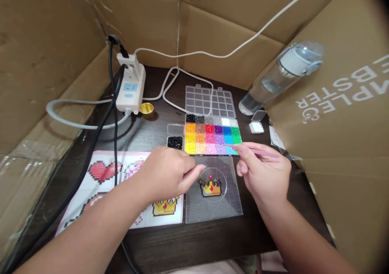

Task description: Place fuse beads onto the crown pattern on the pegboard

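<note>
My right hand (264,170) grips pink tweezers (258,149), their tip over the lower right compartments of the bead box (212,129). Whether the tip holds a bead is too small to tell. My left hand (168,173) hovers above the left edge of the clear pegboard (194,211), fingers curled under and thumb pointing right. On the pegboard lies a crown made of beads (212,188), yellow and orange with a black outline and red spots, inside a clear ring (226,191). A pattern sheet (148,221) with pixel drawings lies partly under my left forearm.
Left of the bead box stands a small case of black beads (175,142); a case of white beads (257,127) is at right. Behind are a power strip (130,90), a gold cup (146,110) and a water bottle (279,77). Black cables (114,124) cross the sheet. Cardboard walls (225,39) enclose the table.
</note>
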Demonstrator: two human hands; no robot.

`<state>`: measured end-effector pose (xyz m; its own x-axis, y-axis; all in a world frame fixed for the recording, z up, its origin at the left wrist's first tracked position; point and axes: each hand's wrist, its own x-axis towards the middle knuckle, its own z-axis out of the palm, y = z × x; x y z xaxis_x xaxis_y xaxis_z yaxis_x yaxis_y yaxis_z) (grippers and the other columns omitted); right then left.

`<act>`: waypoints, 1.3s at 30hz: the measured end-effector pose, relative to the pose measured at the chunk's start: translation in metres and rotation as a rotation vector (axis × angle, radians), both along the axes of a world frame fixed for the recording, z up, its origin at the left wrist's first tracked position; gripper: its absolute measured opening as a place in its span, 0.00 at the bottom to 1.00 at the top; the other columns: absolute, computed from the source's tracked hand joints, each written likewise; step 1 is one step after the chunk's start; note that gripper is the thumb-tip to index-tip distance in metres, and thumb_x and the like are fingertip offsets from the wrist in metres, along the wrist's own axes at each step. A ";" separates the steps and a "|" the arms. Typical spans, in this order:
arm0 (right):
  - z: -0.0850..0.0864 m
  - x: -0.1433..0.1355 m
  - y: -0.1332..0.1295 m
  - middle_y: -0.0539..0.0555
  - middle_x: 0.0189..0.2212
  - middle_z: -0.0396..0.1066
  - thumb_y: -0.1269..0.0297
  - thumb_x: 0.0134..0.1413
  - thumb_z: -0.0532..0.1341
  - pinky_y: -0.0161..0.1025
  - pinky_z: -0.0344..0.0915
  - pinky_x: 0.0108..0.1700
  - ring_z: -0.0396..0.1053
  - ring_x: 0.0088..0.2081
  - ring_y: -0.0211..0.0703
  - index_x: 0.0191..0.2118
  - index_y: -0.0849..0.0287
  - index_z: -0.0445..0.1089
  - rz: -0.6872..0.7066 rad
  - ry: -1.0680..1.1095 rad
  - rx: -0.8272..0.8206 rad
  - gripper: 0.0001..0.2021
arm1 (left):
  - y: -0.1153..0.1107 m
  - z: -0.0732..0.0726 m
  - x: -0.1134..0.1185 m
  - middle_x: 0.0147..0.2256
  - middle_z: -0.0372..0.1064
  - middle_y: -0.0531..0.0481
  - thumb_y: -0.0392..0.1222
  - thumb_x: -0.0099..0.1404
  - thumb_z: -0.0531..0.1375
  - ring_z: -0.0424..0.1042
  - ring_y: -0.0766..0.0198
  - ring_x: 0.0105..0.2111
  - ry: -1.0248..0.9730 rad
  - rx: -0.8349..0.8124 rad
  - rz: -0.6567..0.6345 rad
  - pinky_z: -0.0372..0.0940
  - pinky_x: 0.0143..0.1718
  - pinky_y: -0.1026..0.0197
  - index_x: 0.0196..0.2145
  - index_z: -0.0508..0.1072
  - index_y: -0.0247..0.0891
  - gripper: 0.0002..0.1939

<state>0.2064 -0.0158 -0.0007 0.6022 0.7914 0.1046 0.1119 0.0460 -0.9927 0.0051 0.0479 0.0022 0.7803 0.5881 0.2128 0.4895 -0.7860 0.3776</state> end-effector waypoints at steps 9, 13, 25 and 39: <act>-0.032 -0.001 -0.079 0.52 0.20 0.73 0.68 0.49 0.67 0.32 0.59 0.14 0.62 0.13 0.32 0.32 0.60 0.78 0.061 0.038 -0.131 0.03 | 0.000 -0.002 0.001 0.16 0.57 0.54 0.47 0.67 0.51 0.55 0.69 0.18 -0.031 0.029 -0.022 0.45 0.22 0.60 0.16 0.62 0.36 0.24; -0.039 -0.004 -0.084 0.55 0.28 0.77 0.69 0.50 0.67 0.33 0.61 0.15 0.63 0.14 0.31 0.32 0.59 0.78 0.048 -0.007 -0.111 0.02 | 0.000 -0.004 0.002 0.16 0.57 0.54 0.48 0.67 0.51 0.55 0.70 0.18 -0.016 0.008 -0.016 0.45 0.22 0.61 0.16 0.61 0.36 0.24; -0.041 -0.004 -0.084 0.55 0.30 0.77 0.71 0.49 0.67 0.34 0.63 0.15 0.64 0.15 0.32 0.32 0.57 0.78 0.079 -0.038 -0.092 0.03 | 0.000 -0.002 0.003 0.16 0.58 0.53 0.48 0.67 0.50 0.55 0.70 0.18 -0.005 0.014 -0.010 0.44 0.22 0.61 0.15 0.61 0.36 0.24; -0.042 -0.004 -0.084 0.55 0.30 0.77 0.70 0.50 0.67 0.34 0.63 0.15 0.64 0.15 0.32 0.32 0.58 0.78 0.079 -0.061 -0.100 0.02 | 0.000 -0.002 0.003 0.16 0.57 0.53 0.49 0.67 0.50 0.55 0.69 0.18 0.015 0.000 -0.011 0.43 0.22 0.60 0.16 0.60 0.36 0.24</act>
<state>0.2024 -0.1002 -0.0429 0.5325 0.8445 0.0573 0.1720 -0.0417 -0.9842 0.0084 0.0477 0.0004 0.7895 0.5798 0.2013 0.4867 -0.7913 0.3702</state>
